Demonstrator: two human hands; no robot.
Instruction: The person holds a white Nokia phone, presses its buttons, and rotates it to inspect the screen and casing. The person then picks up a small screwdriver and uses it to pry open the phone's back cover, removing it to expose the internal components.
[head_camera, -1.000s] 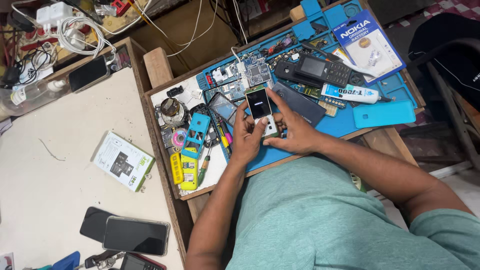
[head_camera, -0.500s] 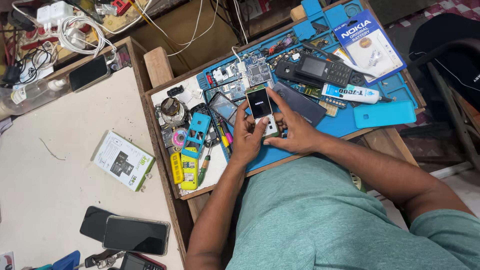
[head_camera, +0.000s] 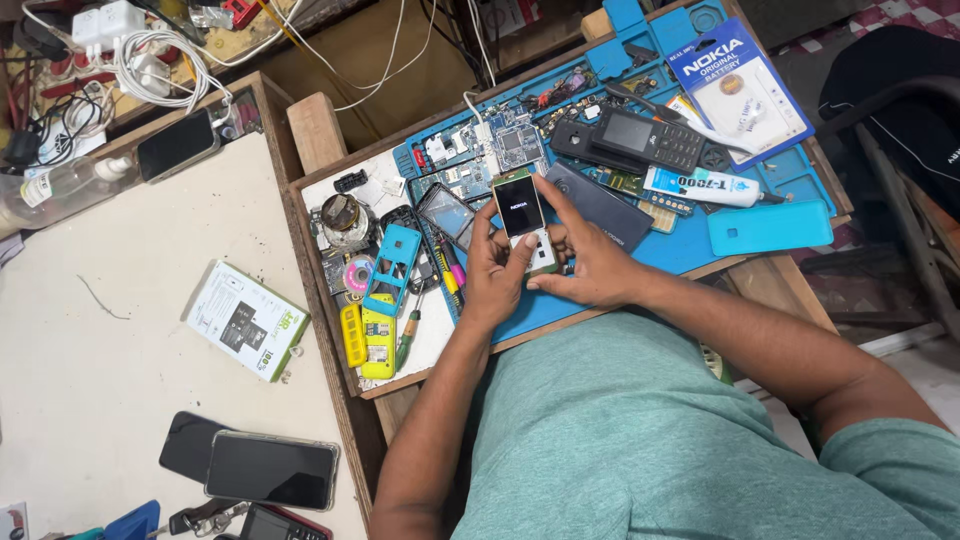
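Note:
Both hands hold a small bar phone (head_camera: 526, 217) with a dark lit screen and pale keypad, above a blue work mat (head_camera: 690, 240). My left hand (head_camera: 497, 272) grips its left side, thumb on the keypad. My right hand (head_camera: 588, 258) wraps its right side, with a finger along the screen edge. A dark phone back cover (head_camera: 600, 215) lies just behind my right hand. A bare circuit board (head_camera: 517, 148) sits beyond the phone.
A black keypad phone (head_camera: 648, 138), a white glue tube (head_camera: 700, 186), a blue case (head_camera: 768, 228) and a battery blister pack (head_camera: 738, 88) lie to the right. Left tray holds turquoise and yellow phone shells (head_camera: 385, 270) and screwdrivers. Smartphones (head_camera: 272, 470) and a small box (head_camera: 247, 318) lie on the white counter.
The hands and the phone have stayed in place; only slight finger shifts on the keypad are visible.

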